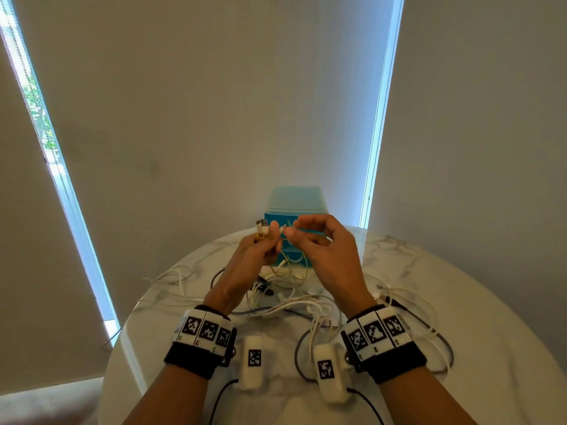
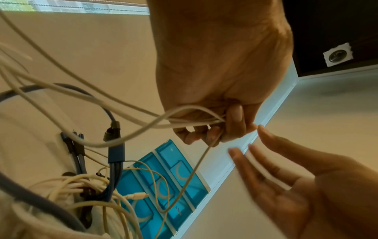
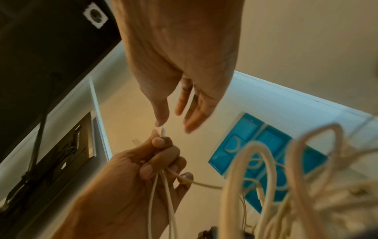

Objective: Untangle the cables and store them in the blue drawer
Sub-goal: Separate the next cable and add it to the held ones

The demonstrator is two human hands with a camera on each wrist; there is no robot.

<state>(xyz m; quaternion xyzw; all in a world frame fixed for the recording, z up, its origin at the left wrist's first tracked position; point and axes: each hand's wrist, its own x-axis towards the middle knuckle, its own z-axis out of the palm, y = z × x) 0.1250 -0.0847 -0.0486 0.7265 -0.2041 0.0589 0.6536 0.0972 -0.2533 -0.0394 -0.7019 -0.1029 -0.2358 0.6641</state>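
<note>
My left hand is raised above the table and grips a bunch of white cables, whose connectors stick up out of the fist. My right hand is just beside it with loosely straight fingers. Its thumb touches the tip of one white connector, and the index finger stays apart. The held cables hang down to a tangled pile of white and dark cables on the marble table. The blue drawer unit stands behind the hands with its drawers closed.
A dark blue multi-head cable lies in the tangle. Dark grey cable loops spread to the right near the round table's edge. More white cable trails at the left. Blinds and a wall stand close behind the drawer unit.
</note>
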